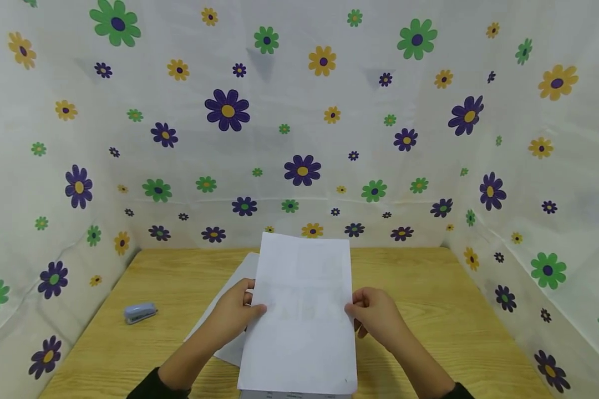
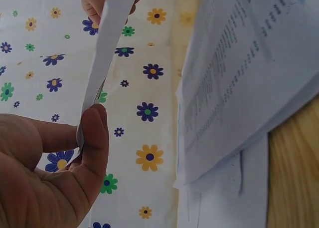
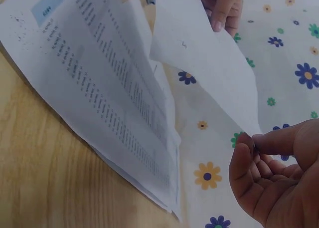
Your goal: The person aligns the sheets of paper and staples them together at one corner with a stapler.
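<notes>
A white sheet of paper (image 1: 301, 310) is held up above the table by both hands. My left hand (image 1: 237, 310) pinches its left edge between thumb and fingers. On the opposite edge, the right hand (image 1: 376, 316) pinches the paper in the same way. Below the raised sheet lies a stack of printed papers (image 3: 109, 88), with lines of text and a blue heading, seen best in both wrist views. Another white sheet (image 1: 232, 349) lies at an angle on the table, left of the held one and partly hidden behind it.
A light blue stapler (image 1: 140, 312) lies on the left side of the wooden table (image 1: 429, 343). White cloth (image 1: 299, 111) with printed flowers hangs behind the table and along both sides.
</notes>
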`<state>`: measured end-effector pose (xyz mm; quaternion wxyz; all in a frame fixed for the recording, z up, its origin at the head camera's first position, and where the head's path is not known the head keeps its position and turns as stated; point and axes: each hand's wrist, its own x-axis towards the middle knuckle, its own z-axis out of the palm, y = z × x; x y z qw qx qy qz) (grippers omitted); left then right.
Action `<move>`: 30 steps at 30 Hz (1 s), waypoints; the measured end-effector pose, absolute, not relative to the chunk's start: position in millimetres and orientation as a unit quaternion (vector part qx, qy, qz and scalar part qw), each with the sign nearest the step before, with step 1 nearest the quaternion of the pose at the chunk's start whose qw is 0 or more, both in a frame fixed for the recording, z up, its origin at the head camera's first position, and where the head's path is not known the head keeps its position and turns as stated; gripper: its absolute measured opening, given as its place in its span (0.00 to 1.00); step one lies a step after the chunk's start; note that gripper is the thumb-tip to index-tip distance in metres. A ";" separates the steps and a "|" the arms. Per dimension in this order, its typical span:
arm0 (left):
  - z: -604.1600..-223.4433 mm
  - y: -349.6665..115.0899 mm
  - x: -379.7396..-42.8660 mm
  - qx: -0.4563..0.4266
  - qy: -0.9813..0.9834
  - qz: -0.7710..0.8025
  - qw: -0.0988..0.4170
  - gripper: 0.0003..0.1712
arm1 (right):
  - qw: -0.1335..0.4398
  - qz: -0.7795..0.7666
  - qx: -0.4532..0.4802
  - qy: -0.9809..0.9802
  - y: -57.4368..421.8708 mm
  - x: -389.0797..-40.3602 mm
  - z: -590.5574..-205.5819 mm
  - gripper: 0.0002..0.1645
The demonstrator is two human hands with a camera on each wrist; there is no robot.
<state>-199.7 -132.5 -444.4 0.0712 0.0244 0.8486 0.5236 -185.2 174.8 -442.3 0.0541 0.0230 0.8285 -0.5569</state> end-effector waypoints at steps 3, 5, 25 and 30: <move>-451.7 -137.2 -196.1 0.025 0.846 0.526 0.085 0.27 | 0.065 -0.547 0.018 0.834 173.4 -182.5 -447.2 0.07; -457.8 -140.8 -194.1 0.027 0.847 0.523 0.097 0.26 | 0.075 -0.542 0.015 0.837 173.0 -180.3 -451.8 0.08; -504.9 -139.9 -183.2 0.050 0.904 0.412 0.105 0.17 | 0.111 -0.439 0.006 0.892 162.7 -168.1 -488.9 0.08; -507.4 -134.0 -182.6 0.040 0.934 0.341 0.097 0.17 | 0.087 -0.399 -0.001 0.913 160.1 -168.5 -497.2 0.10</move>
